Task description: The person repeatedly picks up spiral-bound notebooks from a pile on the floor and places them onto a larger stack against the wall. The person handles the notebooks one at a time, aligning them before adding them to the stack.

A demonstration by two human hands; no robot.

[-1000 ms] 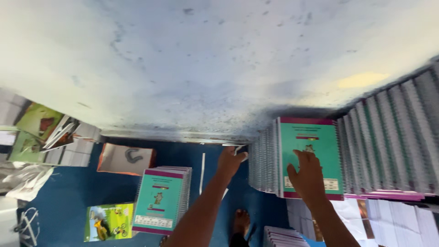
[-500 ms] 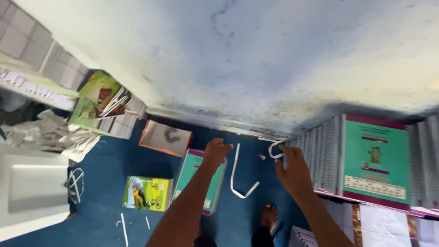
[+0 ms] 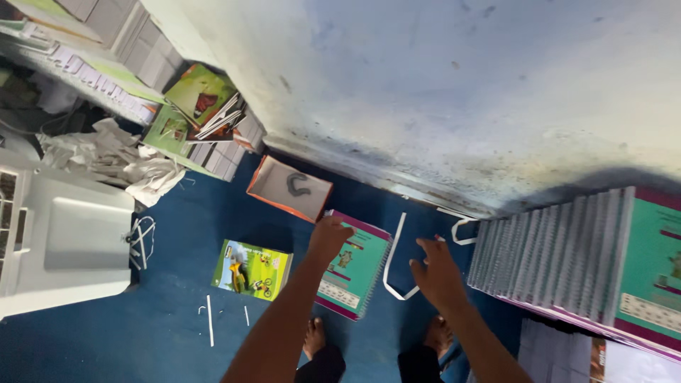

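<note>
The left hand (image 3: 330, 237) lay closed on the teal spiral notebook (image 3: 352, 266) on the blue floor (image 3: 163, 333), while the right hand (image 3: 436, 273) hovered open near a white plastic strip (image 3: 394, 259).

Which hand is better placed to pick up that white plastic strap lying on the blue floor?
Probably the right hand: it hovers open just beside the white plastic strap. The left hand rests on the green spiral-bound notebook.

A bindery or print storeroom; stacked spiral-bound books (image 3: 567, 259) line the wall (image 3: 440, 85); binding strips (image 3: 394, 259) litter the floor (image 3: 106, 333).
</note>
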